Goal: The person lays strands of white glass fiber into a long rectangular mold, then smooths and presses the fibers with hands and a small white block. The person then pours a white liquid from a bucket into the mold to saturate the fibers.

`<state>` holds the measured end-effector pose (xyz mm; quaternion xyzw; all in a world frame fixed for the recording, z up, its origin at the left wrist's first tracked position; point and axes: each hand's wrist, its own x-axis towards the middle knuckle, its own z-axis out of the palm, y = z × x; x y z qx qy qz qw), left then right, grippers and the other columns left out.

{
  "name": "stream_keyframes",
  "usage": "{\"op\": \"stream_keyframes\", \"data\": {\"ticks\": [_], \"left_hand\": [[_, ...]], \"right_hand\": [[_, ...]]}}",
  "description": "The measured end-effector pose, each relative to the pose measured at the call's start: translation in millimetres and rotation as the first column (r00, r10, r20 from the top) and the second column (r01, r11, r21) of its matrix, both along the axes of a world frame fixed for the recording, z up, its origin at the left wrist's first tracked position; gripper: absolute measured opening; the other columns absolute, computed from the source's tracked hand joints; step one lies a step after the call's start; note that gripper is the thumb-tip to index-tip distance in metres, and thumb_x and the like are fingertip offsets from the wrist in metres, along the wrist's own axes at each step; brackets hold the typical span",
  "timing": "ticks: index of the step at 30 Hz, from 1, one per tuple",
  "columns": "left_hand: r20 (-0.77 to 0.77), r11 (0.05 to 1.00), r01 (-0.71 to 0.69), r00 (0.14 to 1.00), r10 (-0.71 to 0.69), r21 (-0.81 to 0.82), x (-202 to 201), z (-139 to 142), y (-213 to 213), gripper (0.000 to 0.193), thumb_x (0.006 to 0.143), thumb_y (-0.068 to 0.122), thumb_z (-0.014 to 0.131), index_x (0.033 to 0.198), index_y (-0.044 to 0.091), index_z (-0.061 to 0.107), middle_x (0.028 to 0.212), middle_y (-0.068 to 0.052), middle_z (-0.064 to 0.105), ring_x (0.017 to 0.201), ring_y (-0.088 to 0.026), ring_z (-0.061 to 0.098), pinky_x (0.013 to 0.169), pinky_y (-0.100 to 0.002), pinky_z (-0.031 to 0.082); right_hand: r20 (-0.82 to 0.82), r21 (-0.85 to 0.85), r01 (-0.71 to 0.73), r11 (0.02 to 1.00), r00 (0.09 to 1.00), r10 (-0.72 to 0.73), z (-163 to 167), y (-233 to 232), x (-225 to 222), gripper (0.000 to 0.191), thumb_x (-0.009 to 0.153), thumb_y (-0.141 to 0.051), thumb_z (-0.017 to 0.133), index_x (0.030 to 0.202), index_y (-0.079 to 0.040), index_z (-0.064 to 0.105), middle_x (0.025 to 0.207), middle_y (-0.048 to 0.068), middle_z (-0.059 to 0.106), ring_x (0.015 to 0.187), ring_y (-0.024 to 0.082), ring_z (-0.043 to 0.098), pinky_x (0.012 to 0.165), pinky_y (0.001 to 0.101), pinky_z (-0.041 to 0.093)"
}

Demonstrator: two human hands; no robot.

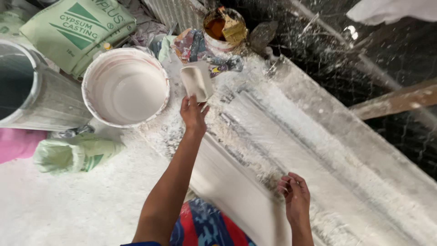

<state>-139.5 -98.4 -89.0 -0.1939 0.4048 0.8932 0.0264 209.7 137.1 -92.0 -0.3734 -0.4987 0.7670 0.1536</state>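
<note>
White plaster coats the small cup that the left hand pinches by its lower edge, thumb on one side and fingers on the other. The cup is squarish with rounded corners, tilted so its pale, smeared inside faces up. It hangs at about twelve o'clock from that hand, just beside the rim of the white bucket at nine o'clock and above the top end of the long plaster-covered mould. The right hand, at five o'clock from the cup and well apart from it, is loosely curled with fingers bent, holding nothing, over fibrous strands on the mould. A rusty tin sits at one o'clock from the cup, and a folded green sack lies at eight o'clock.
</note>
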Motion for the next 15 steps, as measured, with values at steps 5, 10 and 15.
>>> {"op": "stream_keyframes", "data": {"ticks": [5, 10, 15], "left_hand": [[-0.086, 0.976, 0.202, 0.977, -0.196, 0.075, 15, 50, -25, 0.026, 0.100, 0.026, 0.062, 0.124, 0.016, 0.055, 0.119, -0.007, 0.062, 0.101, -0.023, 0.064, 0.087, -0.054, 0.062], [-0.152, 0.895, 0.416, 0.906, -0.394, 0.162, 28, 87, -56, 0.025, 0.101, 0.023, 0.062, 0.124, 0.018, 0.053, 0.124, -0.005, 0.061, 0.110, -0.020, 0.064, 0.089, -0.049, 0.060], [-0.109, 0.844, 0.489, 0.872, -0.477, 0.220, 38, 103, -84, 0.028, 0.101, 0.023, 0.064, 0.126, 0.019, 0.054, 0.123, -0.008, 0.061, 0.106, -0.023, 0.064, 0.084, -0.048, 0.058]], "right_hand": [[0.063, 0.032, -0.025, 0.999, 0.998, 0.023, 4, -33, -7, 0.027, 0.104, -0.010, 0.047, 0.128, -0.003, 0.057, 0.109, 0.013, 0.067, 0.094, 0.020, 0.065, 0.083, 0.0360, 0.054], [0.014, 0.044, -0.029, 0.999, 1.000, 0.028, 17, -56, -31, 0.027, 0.104, -0.009, 0.048, 0.128, -0.001, 0.057, 0.109, 0.014, 0.067, 0.093, 0.022, 0.065, 0.083, 0.0368, 0.054], [0.049, 0.082, -0.099, 0.992, 0.994, 0.095, 25, -87, -62, 0.028, 0.104, -0.011, 0.046, 0.128, -0.001, 0.058, 0.110, 0.013, 0.068, 0.095, 0.022, 0.066, 0.084, 0.0372, 0.054]]}}
